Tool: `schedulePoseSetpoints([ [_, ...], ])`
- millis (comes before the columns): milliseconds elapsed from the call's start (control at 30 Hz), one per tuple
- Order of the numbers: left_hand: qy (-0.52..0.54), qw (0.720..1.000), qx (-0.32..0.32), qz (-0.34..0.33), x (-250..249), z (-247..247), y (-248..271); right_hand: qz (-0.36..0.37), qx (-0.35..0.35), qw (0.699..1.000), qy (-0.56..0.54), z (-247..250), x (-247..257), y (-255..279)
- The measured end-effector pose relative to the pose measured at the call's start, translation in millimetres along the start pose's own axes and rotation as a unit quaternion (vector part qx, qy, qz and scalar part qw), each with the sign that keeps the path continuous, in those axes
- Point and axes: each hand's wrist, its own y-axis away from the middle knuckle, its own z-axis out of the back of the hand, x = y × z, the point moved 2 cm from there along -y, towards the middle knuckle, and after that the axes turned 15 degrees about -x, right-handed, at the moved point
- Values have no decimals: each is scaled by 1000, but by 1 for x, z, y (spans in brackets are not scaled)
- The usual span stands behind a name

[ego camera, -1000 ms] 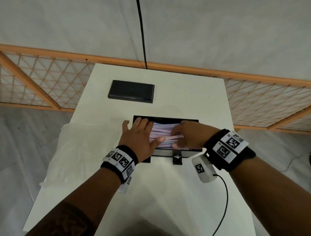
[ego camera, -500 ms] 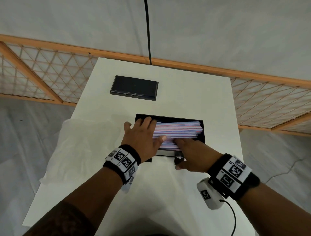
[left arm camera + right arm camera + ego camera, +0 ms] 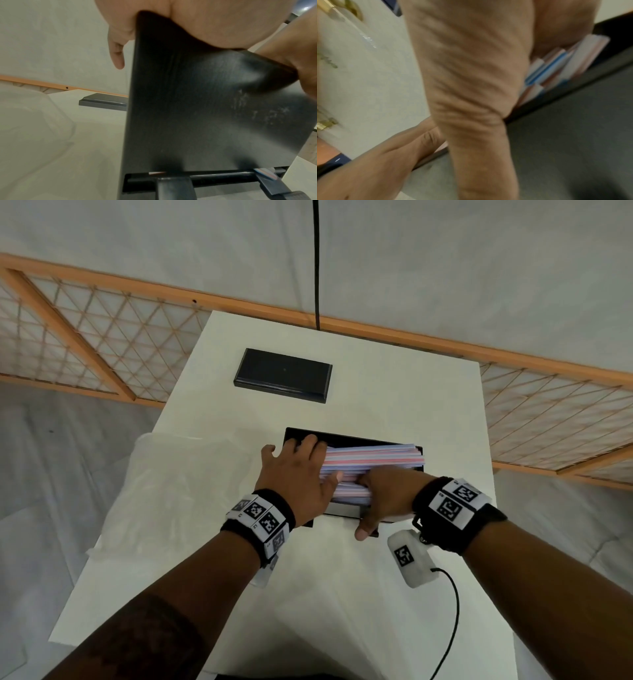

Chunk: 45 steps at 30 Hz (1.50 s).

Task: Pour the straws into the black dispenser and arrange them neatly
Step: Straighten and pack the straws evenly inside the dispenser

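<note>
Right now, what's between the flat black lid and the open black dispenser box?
Bare white tabletop separates flat black lid from black dispenser box, per head view.

- Your right hand point(image 3: 471, 67) fills the middle of the blurred frame, thumb running top to bottom, creased skin facing you.
- Striped straws point(image 3: 556, 67), white with blue and pink, lie bundled just right of that hand, touching it; their cut ends show.
- Black dispenser point(image 3: 573, 142) sits below and right of the hand; its dark rim crosses diagonally under the straws.
- Your left hand point(image 3: 376, 162) comes in below-left of the right hand, fingers reaching toward the rim; its grip is unreadable.
- Pale wall point(image 3: 376, 81) lies left of the hand.
</note>
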Motion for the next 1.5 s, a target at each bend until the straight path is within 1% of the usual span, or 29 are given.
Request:
schedulePoseSetpoints([
  [100,0,1000,-1,2,0,-1,0,-9,26,999,-38,3,-2,-2],
  [233,1,1000,-4,6,0,-1,1,-24,50,997,-53,12,1,0],
  [467,24,1000,-17,8,1,0,1,-27,51,997,-44,19,3,1],
  [667,36,999,-29,11,3,0,2,9,-1,1000,-26,25,9,7],
  [800,43,999,-27,16,3,1,2,29,-59,996,54,26,14,12],
  [867,45,999,-25,17,3,2,2,43,-98,987,124,25,16,19],
  [967,61,998,-26,21,4,3,2,59,-158,961,217,24,20,31],
  [1033,79,996,-22,27,5,2,1,64,-185,947,254,23,22,37],
  [1100,107,993,-17,37,7,1,0,68,-204,939,268,21,23,40],
  [1200,157,986,-18,58,11,-1,-2,73,-221,932,279,18,23,47],
  [1300,206,975,-21,83,11,-3,-5,71,-221,931,281,17,22,52],
  [1367,210,973,-45,86,11,0,-6,72,-212,934,278,21,22,54],
  [1433,193,975,-89,68,11,5,-6,73,-201,940,267,30,22,57],
  [1500,188,973,-114,62,12,10,-8,69,-199,944,254,39,20,59],
])
